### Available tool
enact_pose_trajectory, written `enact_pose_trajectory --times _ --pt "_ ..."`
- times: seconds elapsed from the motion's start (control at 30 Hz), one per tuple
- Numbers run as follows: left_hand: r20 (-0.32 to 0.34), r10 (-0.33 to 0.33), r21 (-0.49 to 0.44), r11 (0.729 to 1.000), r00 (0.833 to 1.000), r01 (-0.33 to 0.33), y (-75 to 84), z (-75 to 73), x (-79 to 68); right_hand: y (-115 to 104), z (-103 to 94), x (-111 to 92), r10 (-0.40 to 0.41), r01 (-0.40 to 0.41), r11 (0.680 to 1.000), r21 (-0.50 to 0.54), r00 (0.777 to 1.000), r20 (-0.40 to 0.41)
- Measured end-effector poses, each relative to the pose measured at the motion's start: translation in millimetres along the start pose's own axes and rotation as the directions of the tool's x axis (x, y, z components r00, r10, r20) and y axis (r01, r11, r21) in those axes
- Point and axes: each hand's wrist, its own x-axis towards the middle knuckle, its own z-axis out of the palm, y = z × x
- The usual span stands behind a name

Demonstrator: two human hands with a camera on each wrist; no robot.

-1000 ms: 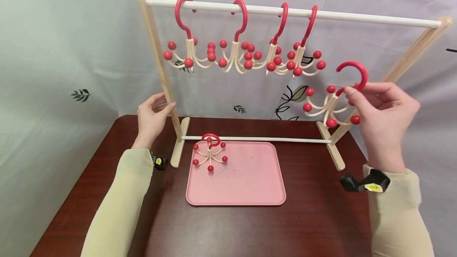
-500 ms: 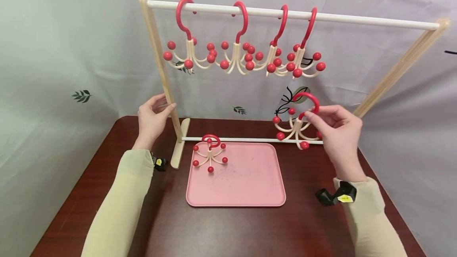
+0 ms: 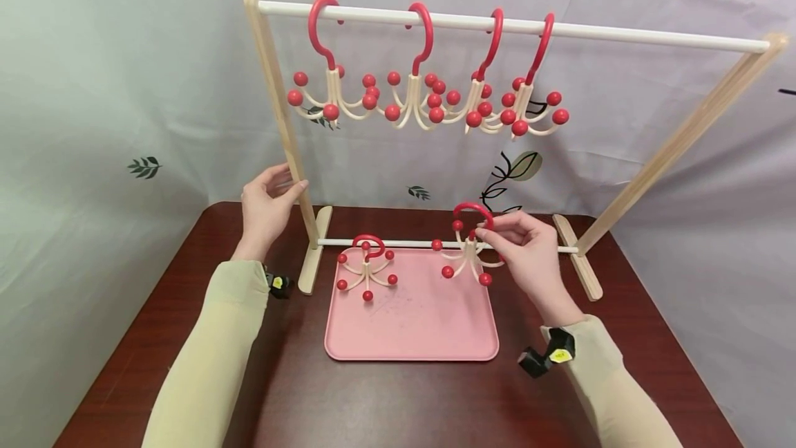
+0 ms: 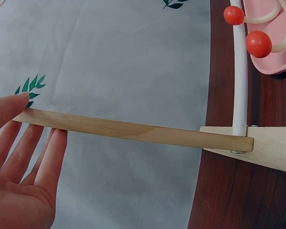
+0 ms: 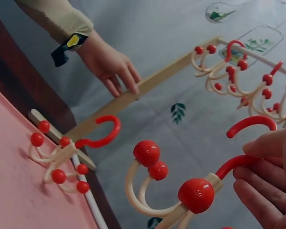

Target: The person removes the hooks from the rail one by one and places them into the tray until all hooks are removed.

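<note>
The right hand (image 3: 528, 244) pinches a hanger (image 3: 470, 249) by its red hook (image 3: 474, 206), holding it up at the far right of the pink tray (image 3: 410, 330). The left hand (image 3: 267, 202) grips the wooden left post (image 3: 276, 92). A second hanger (image 3: 366, 268) sits at the tray's far left; four more hangers (image 3: 414, 92) hang from the white rail (image 3: 653, 34).

Six hangers (image 3: 471, 249) are counted: four hung, one held, one laid down. One rack (image 3: 273, 81) is pictured, formed by two posts (image 3: 683, 140), two feet (image 3: 587, 278) and two rods (image 3: 622, 34). Also shown are one tray (image 3: 404, 330), one table (image 3: 398, 406), one left hand (image 3: 267, 202), one right hand (image 3: 528, 254) and two wrist cameras (image 3: 535, 363).
</note>
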Motion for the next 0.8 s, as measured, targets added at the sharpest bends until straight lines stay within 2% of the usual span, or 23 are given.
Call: enact_pose_trajectory --times 0.3,0.6,0.8 --pt "-0.011 0.005 -0.005 1.000 1.000 -0.005 -3.1 1.2 1.4 31 22.7 -8 0.097 -0.100 0.994 0.046 0.993 0.060" --pt "-0.012 0.005 0.004 1.000 1.000 -0.004 -5.3 0.2 1.4 60 41.8 -13 0.220 -0.227 0.972 0.055 0.970 0.105" --pt "-0.002 0.009 -0.005 1.000 1.000 -0.009 -3.5 1.2 1.5 71 58.5 -12 0.219 -0.229 0.971 0.071 0.967 0.127"
